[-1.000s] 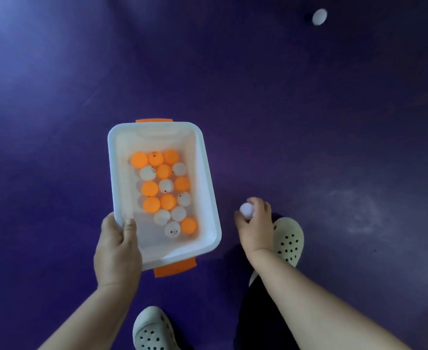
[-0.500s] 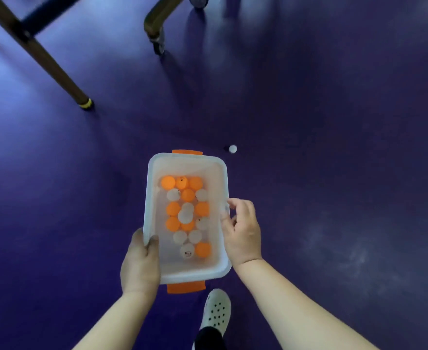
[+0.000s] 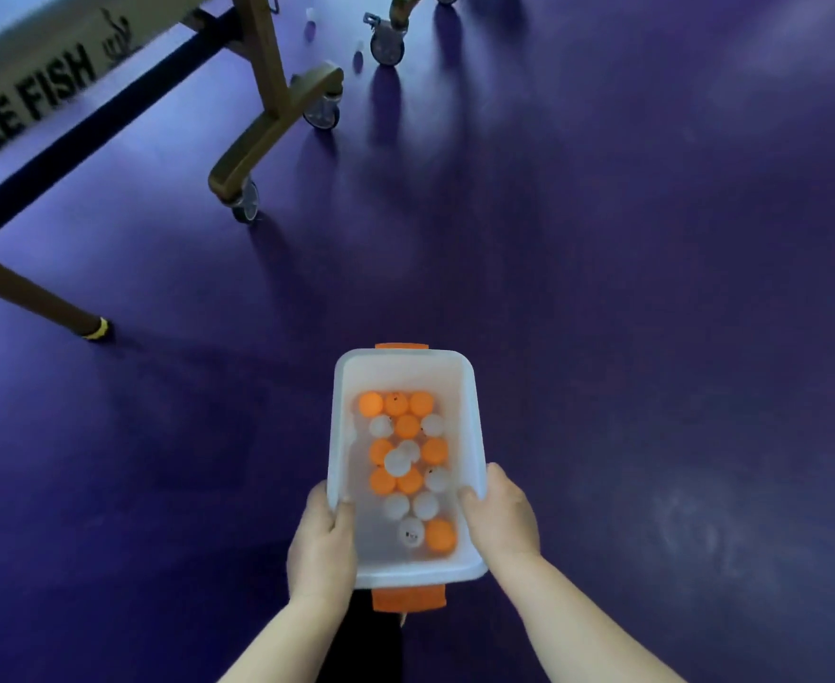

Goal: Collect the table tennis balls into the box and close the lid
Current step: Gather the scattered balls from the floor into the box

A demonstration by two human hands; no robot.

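A white plastic box [image 3: 472,416] with orange latches at both ends hangs above the purple floor, lid off. Several orange and white table tennis balls [image 3: 408,463] lie on its bottom. My left hand [image 3: 321,544] grips the box's left rim near the close end, thumb inside. My right hand [image 3: 501,517] grips the right rim opposite it. Far away, two small white balls rest on the floor: one ball [image 3: 359,58] beside a caster, another ball [image 3: 311,14] under the table. No lid is in view.
A table tennis table [image 3: 31,86] with a lettered side edge fills the upper left. Its brown legs [image 3: 270,81] end in casters [image 3: 245,202], and a slanted leg [image 3: 36,300] touches the floor at left. Purple floor [image 3: 652,288] spreads to the right.
My right hand dropped the white ball it held into the box and then took hold of the right rim. The view has lifted, showing the table and far balls.
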